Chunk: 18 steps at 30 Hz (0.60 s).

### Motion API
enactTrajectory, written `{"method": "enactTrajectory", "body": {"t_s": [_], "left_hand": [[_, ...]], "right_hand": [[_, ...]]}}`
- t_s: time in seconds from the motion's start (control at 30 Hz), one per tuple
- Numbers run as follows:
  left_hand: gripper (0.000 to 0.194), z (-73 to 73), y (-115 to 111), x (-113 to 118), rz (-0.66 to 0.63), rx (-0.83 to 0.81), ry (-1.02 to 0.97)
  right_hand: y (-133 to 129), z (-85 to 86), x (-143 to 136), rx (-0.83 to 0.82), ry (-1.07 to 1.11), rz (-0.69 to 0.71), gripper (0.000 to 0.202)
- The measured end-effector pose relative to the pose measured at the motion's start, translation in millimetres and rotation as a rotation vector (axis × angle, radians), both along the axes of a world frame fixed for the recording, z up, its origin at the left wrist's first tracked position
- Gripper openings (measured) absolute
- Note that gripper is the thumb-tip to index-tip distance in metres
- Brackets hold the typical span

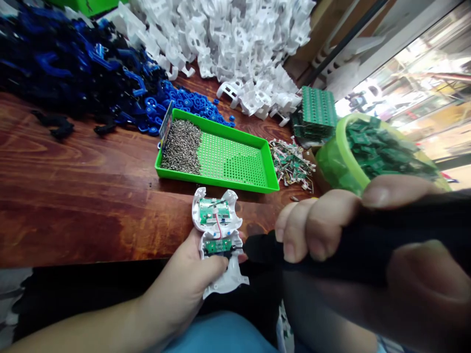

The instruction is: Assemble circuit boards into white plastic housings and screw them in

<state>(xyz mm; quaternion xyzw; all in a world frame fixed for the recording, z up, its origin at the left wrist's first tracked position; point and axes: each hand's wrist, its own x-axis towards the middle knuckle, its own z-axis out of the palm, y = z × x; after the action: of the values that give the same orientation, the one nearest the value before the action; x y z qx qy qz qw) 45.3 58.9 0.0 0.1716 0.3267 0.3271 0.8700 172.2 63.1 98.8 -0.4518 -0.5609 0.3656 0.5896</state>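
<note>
Though partly hidden, left hand (187, 277), fingers around white casing (230, 279); right hand (331, 220), fingers around blurred dark tool (371, 245).

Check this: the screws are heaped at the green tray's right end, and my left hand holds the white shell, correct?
No, the head view shows the screws at the left end of the green tray; your left hand holds the white shell.

A shiny red-brown wood table (91, 211) is left of the right fingers (320, 220) and past them. Above them, to the right, is a bright, blurry window (415, 83). A dark pole (346, 41) slants beside it.
</note>
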Motion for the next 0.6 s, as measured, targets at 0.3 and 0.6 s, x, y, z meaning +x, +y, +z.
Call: {"method": "enactTrajectory", "body": {"t_s": [0.3,0.6], "left_hand": [[0.046,6.5,-2,5,0.059,0.017,0.006],[0.049,9.0,4,-1,-0.037,-0.046,0.056]], "right_hand": [[-4,-12.7,8,0.030,0.029,0.054,0.018],[-1,-7.6,12,0.032,0.105,0.043,0.022]]}}
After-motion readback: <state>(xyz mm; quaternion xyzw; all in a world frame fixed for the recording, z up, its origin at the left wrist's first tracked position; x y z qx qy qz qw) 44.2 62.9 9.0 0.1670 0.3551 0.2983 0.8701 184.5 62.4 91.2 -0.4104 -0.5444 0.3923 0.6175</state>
